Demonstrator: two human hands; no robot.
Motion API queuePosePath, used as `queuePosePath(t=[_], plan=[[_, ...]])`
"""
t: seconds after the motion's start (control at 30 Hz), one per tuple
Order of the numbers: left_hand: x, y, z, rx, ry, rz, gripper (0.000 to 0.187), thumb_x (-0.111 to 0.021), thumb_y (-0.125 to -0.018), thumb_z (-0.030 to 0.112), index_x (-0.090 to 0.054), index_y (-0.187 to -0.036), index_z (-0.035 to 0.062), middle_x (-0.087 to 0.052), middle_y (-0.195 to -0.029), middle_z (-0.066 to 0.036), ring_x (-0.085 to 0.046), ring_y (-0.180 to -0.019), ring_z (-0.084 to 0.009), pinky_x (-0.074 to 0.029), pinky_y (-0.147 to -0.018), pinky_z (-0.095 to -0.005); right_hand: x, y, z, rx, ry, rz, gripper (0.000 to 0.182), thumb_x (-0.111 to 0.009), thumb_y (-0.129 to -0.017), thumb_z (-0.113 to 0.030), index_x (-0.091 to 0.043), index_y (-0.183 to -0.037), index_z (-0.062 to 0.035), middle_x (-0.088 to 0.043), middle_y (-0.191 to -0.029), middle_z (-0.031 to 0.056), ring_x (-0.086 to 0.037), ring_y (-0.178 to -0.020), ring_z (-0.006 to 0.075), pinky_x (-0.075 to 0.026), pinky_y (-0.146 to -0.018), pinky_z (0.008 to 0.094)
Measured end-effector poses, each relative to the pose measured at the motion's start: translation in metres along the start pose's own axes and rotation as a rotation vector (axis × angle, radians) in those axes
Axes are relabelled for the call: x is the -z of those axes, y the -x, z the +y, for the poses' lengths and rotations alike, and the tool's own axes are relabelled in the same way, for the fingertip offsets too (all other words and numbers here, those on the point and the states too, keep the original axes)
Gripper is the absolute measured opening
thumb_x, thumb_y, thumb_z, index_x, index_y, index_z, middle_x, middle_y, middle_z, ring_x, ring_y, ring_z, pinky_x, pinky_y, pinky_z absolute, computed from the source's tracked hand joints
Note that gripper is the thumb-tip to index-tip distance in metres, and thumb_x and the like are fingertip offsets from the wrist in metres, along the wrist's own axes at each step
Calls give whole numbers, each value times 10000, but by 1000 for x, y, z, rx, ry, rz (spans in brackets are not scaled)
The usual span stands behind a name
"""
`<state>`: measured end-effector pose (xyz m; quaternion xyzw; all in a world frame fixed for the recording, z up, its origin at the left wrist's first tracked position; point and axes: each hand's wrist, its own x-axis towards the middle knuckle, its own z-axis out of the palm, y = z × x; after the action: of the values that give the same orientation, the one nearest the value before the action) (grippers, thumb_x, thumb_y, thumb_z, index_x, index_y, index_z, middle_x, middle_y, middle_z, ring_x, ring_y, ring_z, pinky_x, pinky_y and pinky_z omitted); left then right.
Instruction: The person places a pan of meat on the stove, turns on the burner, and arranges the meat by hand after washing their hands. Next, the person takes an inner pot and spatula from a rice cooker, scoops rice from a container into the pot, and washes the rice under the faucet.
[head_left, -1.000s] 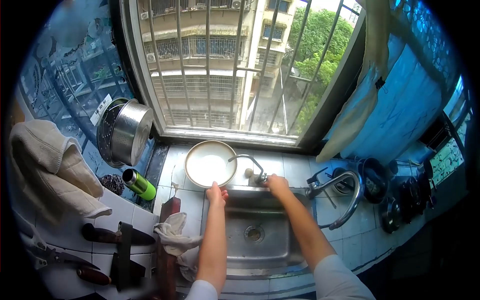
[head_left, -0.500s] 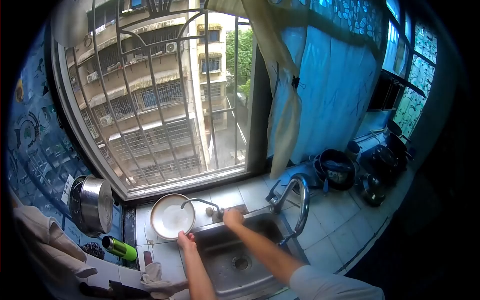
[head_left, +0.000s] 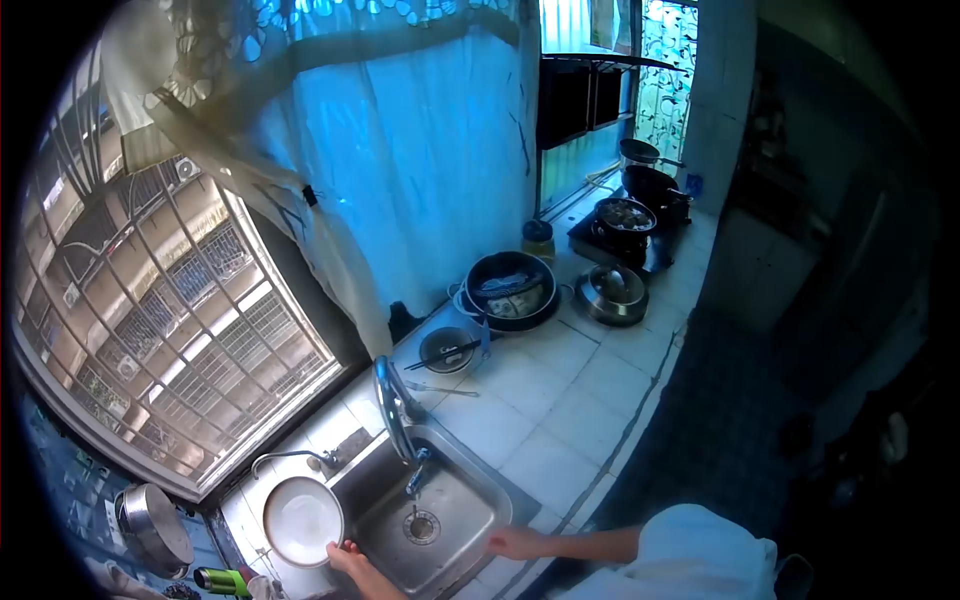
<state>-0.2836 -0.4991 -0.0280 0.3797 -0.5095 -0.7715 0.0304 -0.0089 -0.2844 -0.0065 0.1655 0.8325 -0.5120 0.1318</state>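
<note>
A white plate [head_left: 303,522] with a brown rim is tilted beside the left edge of the steel sink [head_left: 480,485]. My left hand [head_left: 345,556] grips its lower right rim. Over the sink's right edge is my right hand [head_left: 514,543], apart from the plate and with no object visible in it; its fingers are blurred. A chrome faucet [head_left: 388,405] arches over the basin, its nozzle above the drain [head_left: 421,527]. Behind the plate, a small tap with a thin curved spout [head_left: 290,455] stands by the sink's back corner.
On the white tiled counter [head_left: 570,385] are a bowl with chopsticks [head_left: 446,350], a large dark pot [head_left: 508,292] and a lidded pan [head_left: 612,296]. Farther back, a pan of food [head_left: 626,216] sits on the stove. A metal pot [head_left: 158,530] and green bottle [head_left: 222,581] are at left.
The view has swung right. My right hand has left the small tap and moved across to the sink's right edge. My left hand still holds the plate.
</note>
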Motion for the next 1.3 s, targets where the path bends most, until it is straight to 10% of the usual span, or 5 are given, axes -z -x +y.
queuePosePath(t=[0.6, 1.3], plan=[[58, 347, -169, 187, -249, -444, 103, -450, -740, 145, -431, -751, 44, -545, -628, -137, -462, -440, -135, -331, -349, -197, 241, 309, 259, -264, 200, 536, 191, -509, -794, -216, -607, -880, -78, -603, -906, 125, -576, -845, 306, -466, -722, 402], [-390, 575, -309, 181, -460, -896, 117, -453, -779, 104, -487, -767, -8, -561, -579, -166, -462, -377, -131, -313, -310, -194, 499, 360, 431, -414, 143, 663, 187, -554, -787, -223, -611, -870, -66, -609, -902, 131, -587, -837, 300, -467, -715, 397]])
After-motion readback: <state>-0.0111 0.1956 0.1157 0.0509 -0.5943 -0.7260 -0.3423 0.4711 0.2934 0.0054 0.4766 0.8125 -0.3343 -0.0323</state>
